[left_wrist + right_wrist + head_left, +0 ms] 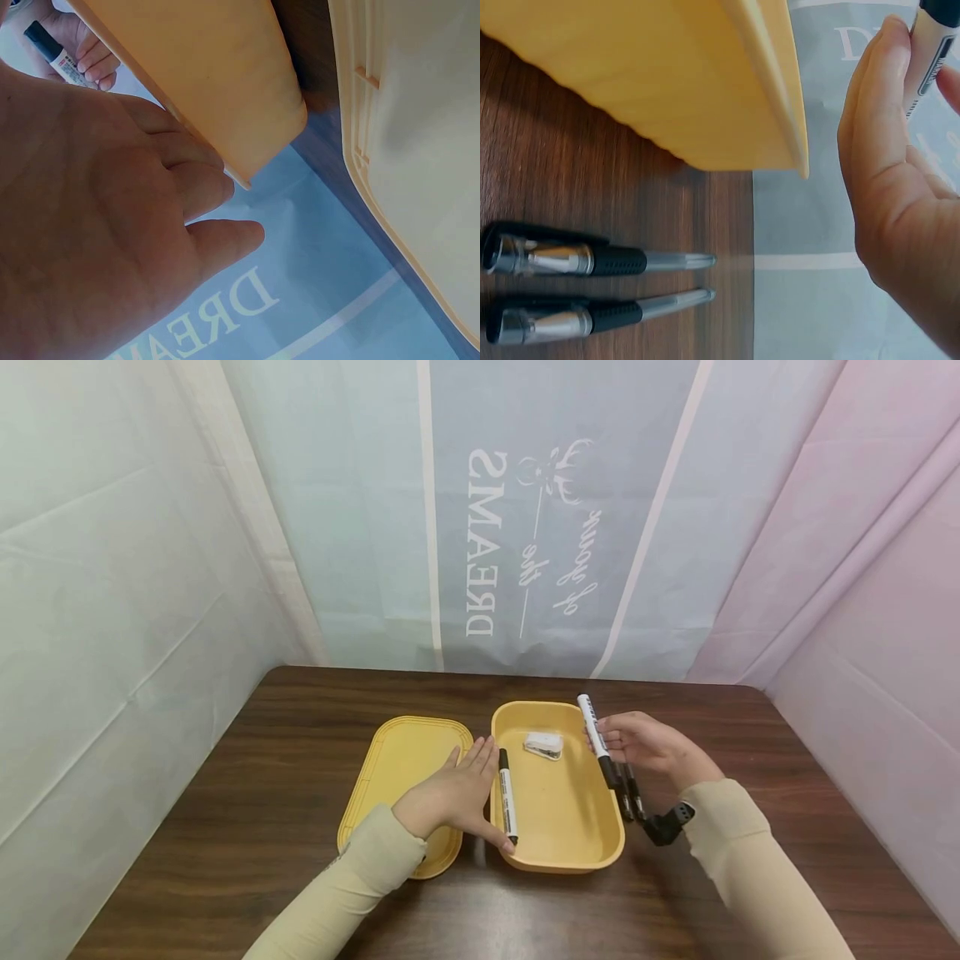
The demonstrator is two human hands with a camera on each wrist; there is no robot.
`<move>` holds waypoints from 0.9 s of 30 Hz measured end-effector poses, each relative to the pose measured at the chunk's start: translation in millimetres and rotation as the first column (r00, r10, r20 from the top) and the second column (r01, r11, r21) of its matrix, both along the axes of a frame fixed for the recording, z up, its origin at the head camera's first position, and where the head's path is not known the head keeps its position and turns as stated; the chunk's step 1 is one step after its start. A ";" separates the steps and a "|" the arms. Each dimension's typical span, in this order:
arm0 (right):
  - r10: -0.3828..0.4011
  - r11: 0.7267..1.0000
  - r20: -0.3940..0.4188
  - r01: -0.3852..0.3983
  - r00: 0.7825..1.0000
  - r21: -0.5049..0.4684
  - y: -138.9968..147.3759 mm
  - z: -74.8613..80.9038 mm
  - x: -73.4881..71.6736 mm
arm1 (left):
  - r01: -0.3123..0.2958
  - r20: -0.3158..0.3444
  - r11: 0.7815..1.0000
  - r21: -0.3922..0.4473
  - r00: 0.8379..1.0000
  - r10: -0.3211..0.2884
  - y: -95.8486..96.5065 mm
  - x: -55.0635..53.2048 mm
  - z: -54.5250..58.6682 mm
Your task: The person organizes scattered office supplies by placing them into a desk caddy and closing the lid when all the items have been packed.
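My right hand (pixel 647 745) holds a white marker (pixel 592 727) with a black cap above the right rim of a yellow plastic box (pixel 562 814). In the right wrist view the marker (pixel 930 64) sits between thumb and fingers. My left hand (pixel 456 793) touches the box's left rim, its fingers straight and the thumb spread toward the near corner. Inside the box, a second black-capped white marker (pixel 508 797) lies along the left wall. A small white stapler (pixel 543 744) lies near the box's far end.
Left of the box lies a yellow lid (pixel 397 756), partly under my left forearm. Two black-and-clear gel pens (pixel 619 260) lie side by side on the dark wooden table (pixel 247 793), right of the box. A printed cloth (pixel 367 527) hangs behind the table.
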State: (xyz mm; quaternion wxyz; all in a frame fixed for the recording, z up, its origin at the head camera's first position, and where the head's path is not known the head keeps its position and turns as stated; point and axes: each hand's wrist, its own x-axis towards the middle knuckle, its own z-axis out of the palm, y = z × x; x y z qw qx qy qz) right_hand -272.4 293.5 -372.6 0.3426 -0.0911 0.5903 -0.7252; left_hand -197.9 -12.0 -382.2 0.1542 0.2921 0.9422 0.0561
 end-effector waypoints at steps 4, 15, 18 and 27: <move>-0.019 1.000 0.009 0.019 1.000 0.013 -7.0 1.4 0.4 | -0.002 0.003 1.000 -0.002 1.000 0.002 -0.4 0.1 -0.8; -0.024 0.971 -0.075 0.041 0.997 0.237 -23.8 0.1 1.3 | -0.003 0.005 1.000 0.007 1.000 0.003 1.4 1.2 -1.8; -0.016 0.935 -0.127 0.060 0.992 0.351 -32.9 -3.0 5.2 | 0.002 0.004 1.000 0.009 1.000 -0.002 3.2 1.4 -4.0; 0.048 0.785 -0.246 0.116 0.968 0.608 -60.7 -0.2 15.4 | -0.005 -0.014 1.000 -0.013 1.000 0.005 5.2 0.3 -6.4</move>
